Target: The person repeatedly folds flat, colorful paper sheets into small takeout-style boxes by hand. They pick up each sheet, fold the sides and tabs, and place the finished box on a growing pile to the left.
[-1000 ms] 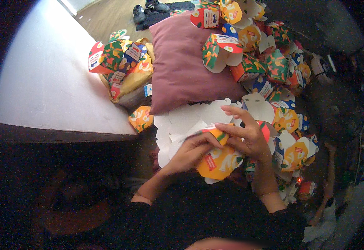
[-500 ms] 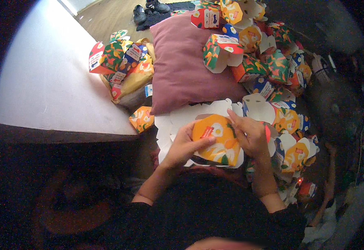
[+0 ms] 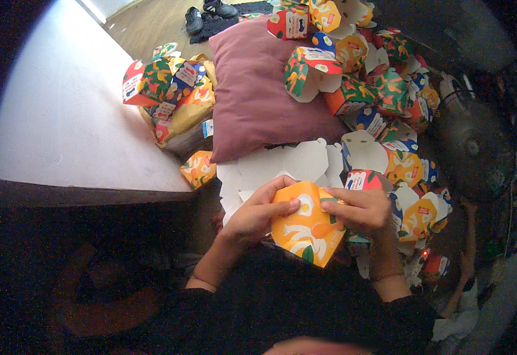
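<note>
Close to my body, both hands hold a yellow cardboard box printed with an egg and leaves. My left hand grips its left side, thumb on the printed face. On the upper right side sits my right hand, its thumb pressing the same face and its fingers bent at the edge. The box shows a fold line down from its top and a pointed lower corner. Its back is hidden. Beyond it lie white flat cardboard sheets with cut, scalloped edges, against a mauve cushion.
Several folded boxes in yellow, green, red and blue are heaped to the right, among them a green box. More boxes fill a yellowish bag on the left, beside a white tabletop. Black shoes and a fan stand farther off.
The yellow box has come nearer to my body and tilted, its lower corner pointing down. My right hand has moved from its upper edge, bringing the thumb onto its face.
</note>
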